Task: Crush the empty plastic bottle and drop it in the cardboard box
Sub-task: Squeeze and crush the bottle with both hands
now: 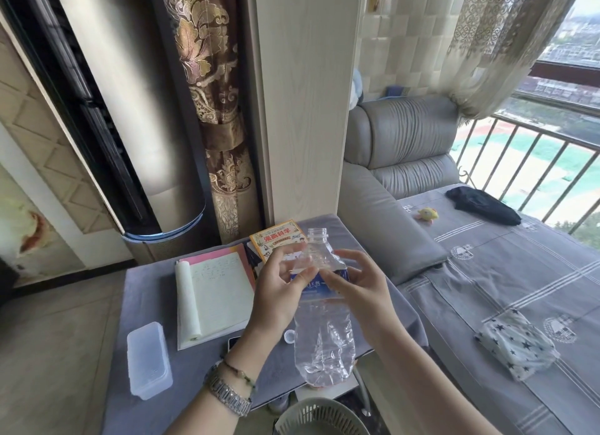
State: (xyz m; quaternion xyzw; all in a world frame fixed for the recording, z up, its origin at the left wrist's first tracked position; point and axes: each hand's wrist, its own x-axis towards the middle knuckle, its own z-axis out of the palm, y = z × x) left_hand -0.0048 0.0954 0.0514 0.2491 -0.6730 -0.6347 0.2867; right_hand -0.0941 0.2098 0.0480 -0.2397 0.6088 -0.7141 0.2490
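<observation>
Bottle (319,321) uncapped, empty, dented, held upright over the table (146,291) by my left hand (279,291) and right hand (363,288) pinching its shoulder; clear lidded tub (147,356) nearby, contents unreadable.

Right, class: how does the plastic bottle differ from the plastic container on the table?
The plastic bottle is clear, dented and held up by both hands; the plastic container is cloudy white, boxy, undented and lies on the table. The bottle is uncapped; the container looks lidded. Both are plastic.
</observation>
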